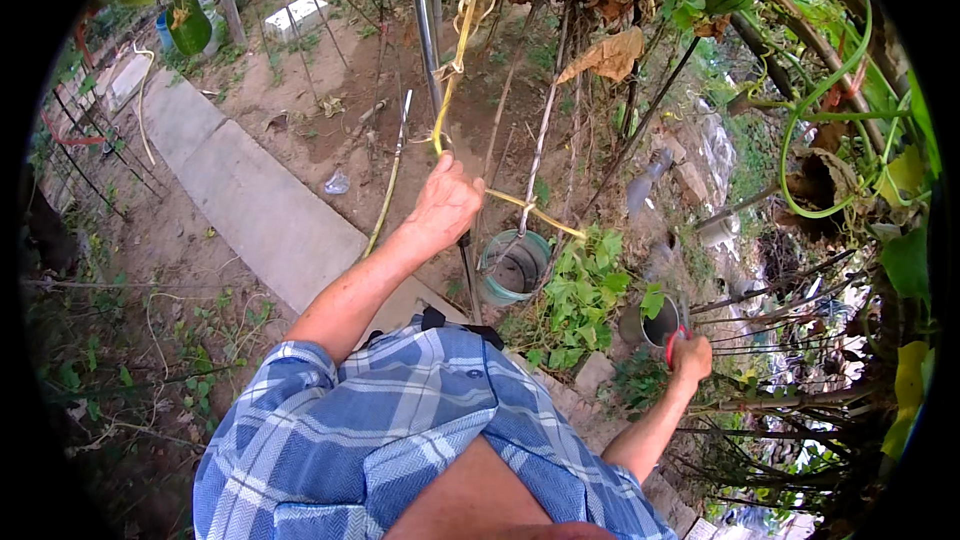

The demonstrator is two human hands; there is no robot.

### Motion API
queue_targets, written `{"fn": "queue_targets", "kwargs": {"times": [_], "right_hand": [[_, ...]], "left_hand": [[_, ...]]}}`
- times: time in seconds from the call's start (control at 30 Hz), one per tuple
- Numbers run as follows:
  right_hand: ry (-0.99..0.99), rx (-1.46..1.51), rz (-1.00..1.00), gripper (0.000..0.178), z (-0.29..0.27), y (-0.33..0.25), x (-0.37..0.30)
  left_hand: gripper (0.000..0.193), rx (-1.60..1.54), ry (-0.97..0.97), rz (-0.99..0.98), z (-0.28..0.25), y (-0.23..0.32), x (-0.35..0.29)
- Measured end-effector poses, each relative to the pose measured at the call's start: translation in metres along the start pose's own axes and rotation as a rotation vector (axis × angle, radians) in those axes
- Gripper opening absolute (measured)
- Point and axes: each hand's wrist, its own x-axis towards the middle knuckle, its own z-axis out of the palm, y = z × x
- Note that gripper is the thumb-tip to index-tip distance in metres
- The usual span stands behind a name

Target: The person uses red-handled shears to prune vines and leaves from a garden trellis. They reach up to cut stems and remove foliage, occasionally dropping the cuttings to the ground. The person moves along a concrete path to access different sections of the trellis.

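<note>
My left hand (447, 205) is closed around a yellowed vine stem (460, 45), which rises past a metal pole (425, 25) toward the foliage above. Another piece of yellow stem (535, 210) slants down from the hand to the right. Out at the right, my right hand (692, 356) grips red-handled scissors (674, 340); their blades show only faintly. Just left of that hand, beside a leafy green plant (590, 290), is a grey container (659, 322). A green bucket (516, 266) stands below and right of my left hand, with a twisted cord above it.
A paved strip (255, 195) crosses the soil diagonally on the left, with a loose hose (390, 180) near it. Thin poles and dry vines stand ahead and to the right. A green gourd (188, 28) hangs far left; a white box (296, 17) lies behind.
</note>
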Motion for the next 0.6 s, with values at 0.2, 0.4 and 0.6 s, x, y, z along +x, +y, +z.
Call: {"fn": "queue_targets", "kwargs": {"times": [0.2, 0.4, 0.6], "right_hand": [[-0.024, 0.280, -0.085, 0.045, -0.028, 0.024, -0.007], [-0.053, 0.654, -0.629, 0.037, -0.108, -0.135, -0.036], [-0.151, 0.474, -1.011, 0.062, -0.184, -0.300, -0.039]], "left_hand": [[0.007, 0.023, -0.043, 0.051, 0.007, 0.011, 0.001], [0.009, -0.032, -0.009, 0.076, 0.009, 0.025, 0.019], [0.030, -0.029, 0.187, 0.155, 0.027, 0.017, 0.009]]}}
